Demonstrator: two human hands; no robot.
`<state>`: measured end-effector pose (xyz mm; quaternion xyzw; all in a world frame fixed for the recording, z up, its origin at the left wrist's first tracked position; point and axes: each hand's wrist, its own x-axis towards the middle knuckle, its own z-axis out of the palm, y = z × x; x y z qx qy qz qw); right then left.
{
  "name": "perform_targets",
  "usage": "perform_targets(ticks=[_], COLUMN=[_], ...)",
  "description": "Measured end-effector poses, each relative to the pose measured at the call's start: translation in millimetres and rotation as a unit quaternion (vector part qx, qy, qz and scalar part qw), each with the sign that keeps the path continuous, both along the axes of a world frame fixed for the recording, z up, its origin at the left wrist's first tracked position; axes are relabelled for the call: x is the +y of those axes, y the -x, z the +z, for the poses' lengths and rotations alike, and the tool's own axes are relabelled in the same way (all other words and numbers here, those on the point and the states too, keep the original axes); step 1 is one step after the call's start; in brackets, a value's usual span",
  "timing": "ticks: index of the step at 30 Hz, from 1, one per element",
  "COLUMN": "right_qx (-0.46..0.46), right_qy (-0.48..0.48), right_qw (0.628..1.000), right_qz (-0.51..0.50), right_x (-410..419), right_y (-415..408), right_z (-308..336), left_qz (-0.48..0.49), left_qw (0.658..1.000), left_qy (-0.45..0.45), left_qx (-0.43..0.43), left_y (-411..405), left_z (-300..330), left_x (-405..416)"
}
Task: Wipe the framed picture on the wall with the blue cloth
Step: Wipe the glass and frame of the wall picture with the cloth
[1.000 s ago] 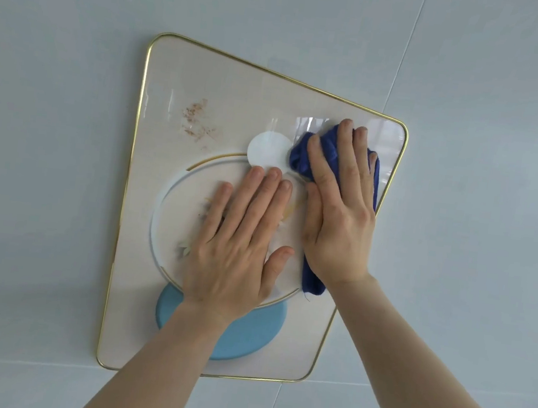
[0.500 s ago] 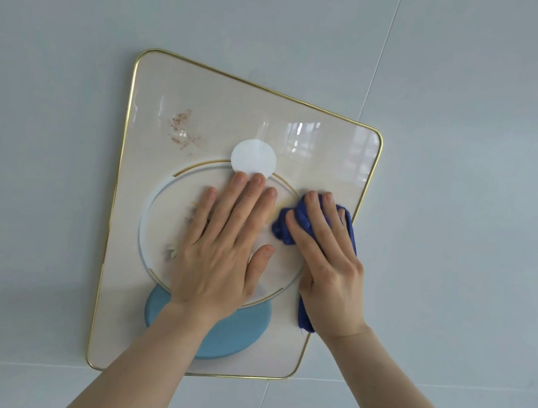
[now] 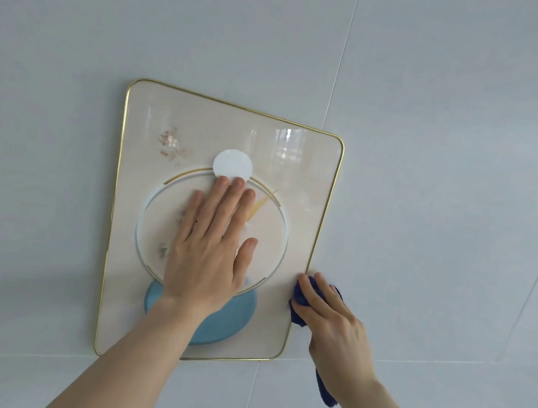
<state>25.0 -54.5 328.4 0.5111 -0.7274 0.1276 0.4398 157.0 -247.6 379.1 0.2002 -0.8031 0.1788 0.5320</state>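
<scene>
The framed picture hangs on the wall, cream with a thin gold rim, a white disc, a large ring and a light blue disc near its bottom. My left hand lies flat on the picture's middle, fingers together and pointing up to the white disc. My right hand presses the dark blue cloth against the picture's right gold edge, low down. A tail of the cloth hangs below my wrist. Most of the cloth is hidden under my fingers and palm.
The wall is made of large pale grey-blue panels with thin seams. One seam runs upward from the picture's top right; another runs level just below the frame.
My right hand has slid the cloth down from the picture's upper right corner along the right side to the lower right edge. My left hand has stayed flat on the middle.
</scene>
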Motion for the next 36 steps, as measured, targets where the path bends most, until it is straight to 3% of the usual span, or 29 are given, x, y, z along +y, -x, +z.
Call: perform_targets(ticks=[4,7,9,13,17,20,25,30,32,36], right_qx=[-0.249,-0.463,-0.558,-0.638,-0.619,-0.542,-0.283,-0.112,-0.06,-0.043], right_qy=[-0.058,-0.006,0.051,0.204,0.311,0.371,0.373,0.303,0.287,0.312], right_qw=[0.964,0.886,0.827,0.721,0.67,0.692,0.831,0.911,0.927,0.919], right_qz=[-0.07,-0.012,0.054,0.176,0.267,0.3,0.299,0.258,0.235,0.236], right_x=[8.2,19.9,25.4,21.9,-3.5,-36.2,-103.2,-165.8,-179.1,-194.4], right_y=[-15.3,-29.1,-38.7,-58.2,-75.1,-88.9,-112.1,-109.3,-104.1,-102.7], right_z=[6.0,35.2,59.5,105.9,145.9,169.7,186.3,166.3,154.9,148.0], left_qz=[-0.027,-0.06,-0.074,-0.089,-0.075,-0.06,-0.025,-0.012,-0.004,0.011], left_qw=[0.999,0.997,0.997,0.993,0.985,0.983,0.986,0.992,0.992,0.99], left_qy=[-0.032,-0.04,-0.029,-0.031,-0.085,-0.104,-0.095,-0.053,-0.049,-0.045], left_qx=[-0.019,-0.029,-0.012,0.067,0.13,0.141,0.135,0.114,0.113,0.133], left_y=[-11.7,-25.5,-38.2,-66.4,-91.1,-101.4,-100.6,-90.6,-85.8,-77.4], left_z=[8.0,15.7,23.1,41.0,53.7,55.2,51.3,42.3,40.1,37.6], left_x=[9.0,13.4,14.6,5.6,-19.7,-41.5,-74.4,-95.6,-100.0,-104.4])
